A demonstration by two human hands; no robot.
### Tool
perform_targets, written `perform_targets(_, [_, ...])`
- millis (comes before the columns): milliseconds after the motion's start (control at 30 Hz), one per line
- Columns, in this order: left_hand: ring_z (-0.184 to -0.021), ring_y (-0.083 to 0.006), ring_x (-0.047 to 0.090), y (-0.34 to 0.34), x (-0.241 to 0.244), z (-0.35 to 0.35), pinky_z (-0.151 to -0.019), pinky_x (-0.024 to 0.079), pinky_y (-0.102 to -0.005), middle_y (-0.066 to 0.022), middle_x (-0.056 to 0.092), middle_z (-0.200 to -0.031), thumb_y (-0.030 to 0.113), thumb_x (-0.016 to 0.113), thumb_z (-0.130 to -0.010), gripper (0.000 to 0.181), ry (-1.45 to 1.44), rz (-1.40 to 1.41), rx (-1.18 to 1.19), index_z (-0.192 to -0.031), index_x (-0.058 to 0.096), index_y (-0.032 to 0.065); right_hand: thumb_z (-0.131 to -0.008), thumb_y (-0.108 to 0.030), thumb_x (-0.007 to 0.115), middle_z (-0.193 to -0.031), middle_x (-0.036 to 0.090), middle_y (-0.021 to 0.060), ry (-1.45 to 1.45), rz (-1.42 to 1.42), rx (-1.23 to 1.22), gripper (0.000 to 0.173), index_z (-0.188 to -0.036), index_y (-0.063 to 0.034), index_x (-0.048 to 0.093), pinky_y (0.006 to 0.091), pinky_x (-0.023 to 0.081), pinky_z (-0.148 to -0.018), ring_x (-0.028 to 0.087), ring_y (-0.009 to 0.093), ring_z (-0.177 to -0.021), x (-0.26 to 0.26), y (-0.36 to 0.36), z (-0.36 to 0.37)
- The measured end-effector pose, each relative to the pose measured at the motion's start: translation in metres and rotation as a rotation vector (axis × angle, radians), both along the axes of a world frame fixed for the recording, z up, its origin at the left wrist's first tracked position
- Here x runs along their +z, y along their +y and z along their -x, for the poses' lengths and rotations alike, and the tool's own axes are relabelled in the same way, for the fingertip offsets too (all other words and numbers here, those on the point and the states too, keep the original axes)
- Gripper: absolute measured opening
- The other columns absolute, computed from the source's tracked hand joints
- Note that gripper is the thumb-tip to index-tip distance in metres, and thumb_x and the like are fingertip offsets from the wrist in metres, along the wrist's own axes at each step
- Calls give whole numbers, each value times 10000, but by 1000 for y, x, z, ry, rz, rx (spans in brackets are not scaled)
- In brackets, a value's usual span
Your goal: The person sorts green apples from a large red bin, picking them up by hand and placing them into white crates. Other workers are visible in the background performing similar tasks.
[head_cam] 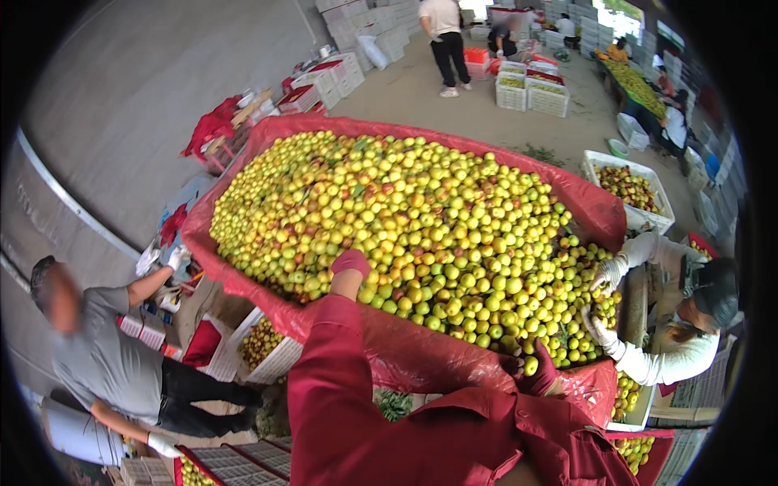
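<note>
A large heap of round yellow-green jujubes, some with red-brown patches, fills a long trough lined with red plastic sheeting. My left hand, in a dark red glove, reaches over the near rim and rests against the heap. Its fingers are hard to make out, and whether they hold a fruit cannot be told. Low at the near right rim, my right hand wears a matching glove and grips a green jujube between thumb and fingers.
A co-worker's white-gloved hands are in the fruit at the right end. Another person stands left of the trough. A white crate of fruit sits below the left rim, another crate beyond the right end. Stacked crates stand behind.
</note>
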State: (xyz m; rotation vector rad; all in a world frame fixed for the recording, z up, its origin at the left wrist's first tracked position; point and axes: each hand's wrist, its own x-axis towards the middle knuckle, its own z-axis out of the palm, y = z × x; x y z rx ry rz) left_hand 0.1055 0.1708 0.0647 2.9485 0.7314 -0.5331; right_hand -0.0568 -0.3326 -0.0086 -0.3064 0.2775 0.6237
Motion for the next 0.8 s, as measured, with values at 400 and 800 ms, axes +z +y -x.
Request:
perform_targets(400, [-877,-205,670,-205,-22,33,-765,556,-336,-113,692,-1069,361,615,-976,415,-230,1671,9,-1232,637,35,-935,-626,543,-1243,627,132,53,-373,-86,658,-1305,-83,552,411,539,-878,613,285,-1070,-7,-9,3])
perform_targets(800, [-1258,-231,537,-409,-18,118,-1072,422,-355,-129,574,-1371,240,473,-1062,383,-274,1582,-358,-1352,543,0,-936,-634,514,-1554,397,107,-112,-458,-542,738,-1486,-150,426,559,286,-1172,368,346,-1426,30,-20,37])
